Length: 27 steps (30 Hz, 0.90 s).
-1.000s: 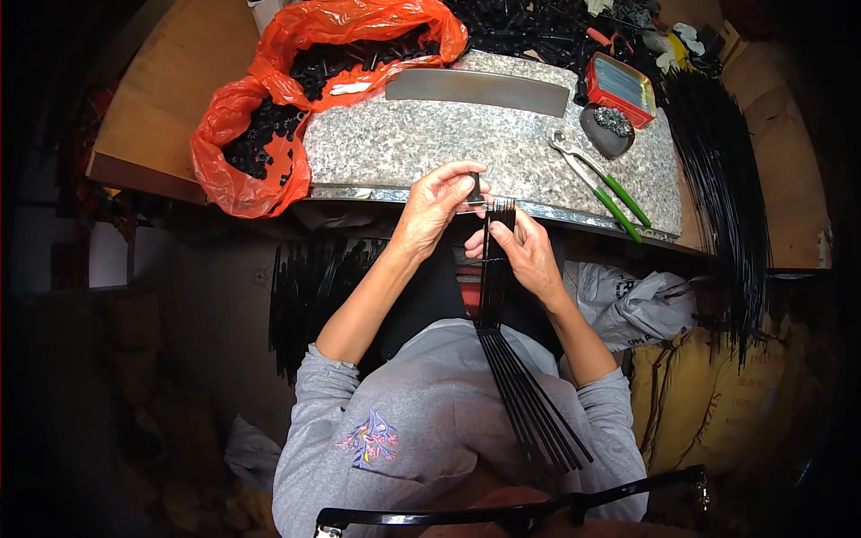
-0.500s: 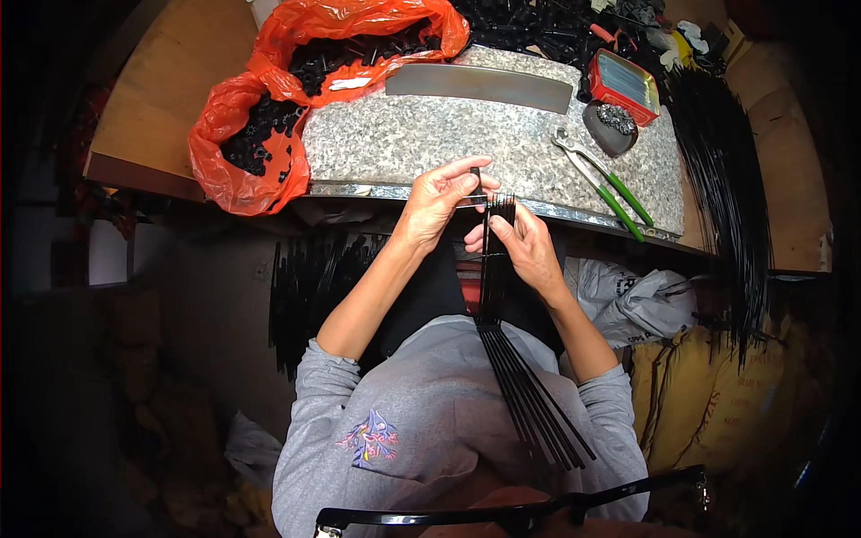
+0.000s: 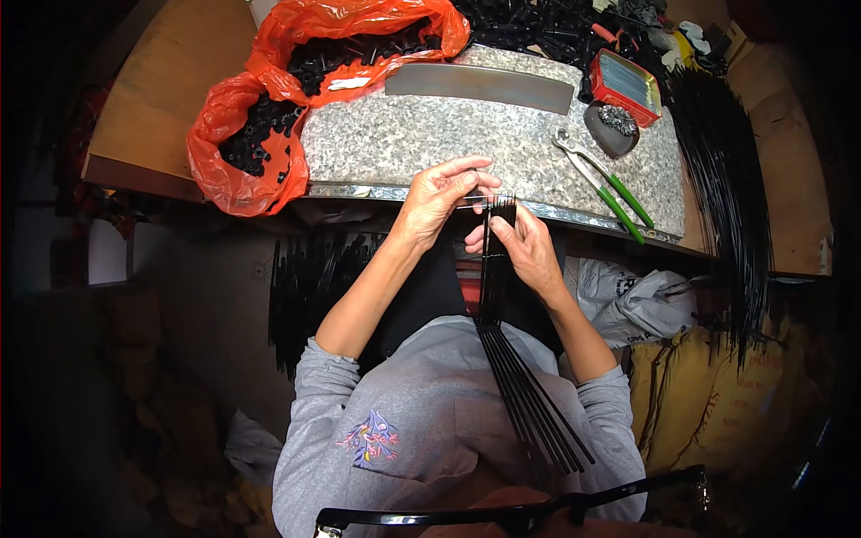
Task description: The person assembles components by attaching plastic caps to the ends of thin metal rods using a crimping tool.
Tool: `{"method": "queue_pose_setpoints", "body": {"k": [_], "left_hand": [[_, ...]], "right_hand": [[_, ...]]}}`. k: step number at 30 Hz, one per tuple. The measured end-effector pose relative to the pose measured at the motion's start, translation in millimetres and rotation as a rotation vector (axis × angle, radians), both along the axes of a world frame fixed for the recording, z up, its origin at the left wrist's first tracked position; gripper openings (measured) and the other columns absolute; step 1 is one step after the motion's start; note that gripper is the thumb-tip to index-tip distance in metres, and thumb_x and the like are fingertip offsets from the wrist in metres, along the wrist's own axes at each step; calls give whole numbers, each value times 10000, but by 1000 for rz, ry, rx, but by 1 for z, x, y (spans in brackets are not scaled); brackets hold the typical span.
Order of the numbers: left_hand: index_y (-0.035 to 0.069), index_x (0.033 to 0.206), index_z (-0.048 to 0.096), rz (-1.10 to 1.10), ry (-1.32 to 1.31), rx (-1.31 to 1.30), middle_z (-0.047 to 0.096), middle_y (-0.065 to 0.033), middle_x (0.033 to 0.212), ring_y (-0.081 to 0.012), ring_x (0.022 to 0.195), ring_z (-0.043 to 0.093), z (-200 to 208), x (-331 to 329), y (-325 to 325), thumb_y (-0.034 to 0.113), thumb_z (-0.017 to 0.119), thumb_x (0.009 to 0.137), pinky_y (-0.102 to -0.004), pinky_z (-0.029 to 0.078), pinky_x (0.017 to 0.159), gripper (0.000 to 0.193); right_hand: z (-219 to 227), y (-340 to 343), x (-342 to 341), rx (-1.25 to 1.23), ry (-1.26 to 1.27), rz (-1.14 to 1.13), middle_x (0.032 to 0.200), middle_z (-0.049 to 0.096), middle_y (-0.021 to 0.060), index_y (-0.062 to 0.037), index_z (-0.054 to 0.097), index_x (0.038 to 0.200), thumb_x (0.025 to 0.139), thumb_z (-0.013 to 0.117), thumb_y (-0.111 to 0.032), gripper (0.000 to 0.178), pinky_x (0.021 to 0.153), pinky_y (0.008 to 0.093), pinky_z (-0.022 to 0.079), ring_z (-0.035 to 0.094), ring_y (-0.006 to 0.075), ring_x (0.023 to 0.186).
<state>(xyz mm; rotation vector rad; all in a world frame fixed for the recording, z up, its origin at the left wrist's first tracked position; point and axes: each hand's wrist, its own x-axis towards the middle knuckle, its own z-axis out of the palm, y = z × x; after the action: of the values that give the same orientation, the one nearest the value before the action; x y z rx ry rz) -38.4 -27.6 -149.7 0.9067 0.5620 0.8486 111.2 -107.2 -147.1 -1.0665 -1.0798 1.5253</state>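
My right hand is closed round the upper part of a bundle of thin black rods, which look like umbrella ribs. The bundle hangs down over my lap, and its lower ends fan out across the grey top. Beside its top end, my left hand is pinched, thumb against fingers, on a small black piece mostly hidden by the fingers. Between that pinch and the row of rod tips runs a thin, shiny wire. A second thin pale line crosses the bundle below my right thumb.
On the stone slab lie a curved metal plate, green-handled pincers and a dark dish with small metal bits. Red plastic bags of black parts stand left, a red tin right. Long black rods overhang the table's right.
The small black piece no longer sticks up above my left thumb; it has dropped lower between the fingers. My left fingers have shifted slightly. My right hand and the bundle stay in place.
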Motion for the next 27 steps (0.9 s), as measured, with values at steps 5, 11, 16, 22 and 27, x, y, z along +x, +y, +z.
{"method": "queue_pose_setpoints", "body": {"k": [5,11,16,22,27], "left_hand": [[-24,1158,514,-21,40,7,624,-136,977,-151,839,595,3,-1,2,203,562,866,-257,472,710,374],[-28,1171,501,-48,47,45,621,-146,1003,-179,904,597,1,0,3,206,569,860,-286,466,808,395],[-28,1164,509,-71,68,35,621,-153,1009,-180,919,596,2,0,4,199,574,856,-289,462,827,388],[-24,1138,523,-90,65,62,623,-166,1001,-201,919,599,0,0,3,206,578,853,-312,458,838,370],[-24,1208,450,-70,-125,-75,598,-195,1045,-268,1072,529,-4,3,-6,242,577,847,-344,432,894,466]], "right_hand": [[0,0,-1,-5,-7,-1,806,615,148,62,425,1172,935,428,-194,348,702,292,505,628,200,739],[-1,1,-2,-2,1,-16,804,615,149,63,418,1157,934,428,-185,333,693,291,511,629,204,740],[-1,1,-1,-11,-15,-15,807,615,154,50,445,1048,933,428,-181,258,687,296,516,630,207,731],[-2,1,-3,-18,28,-13,810,614,165,46,436,1083,933,427,-178,269,679,298,519,631,212,728],[2,2,-3,-52,95,14,810,611,164,45,428,1120,930,433,-169,286,677,303,524,631,217,727]]}}
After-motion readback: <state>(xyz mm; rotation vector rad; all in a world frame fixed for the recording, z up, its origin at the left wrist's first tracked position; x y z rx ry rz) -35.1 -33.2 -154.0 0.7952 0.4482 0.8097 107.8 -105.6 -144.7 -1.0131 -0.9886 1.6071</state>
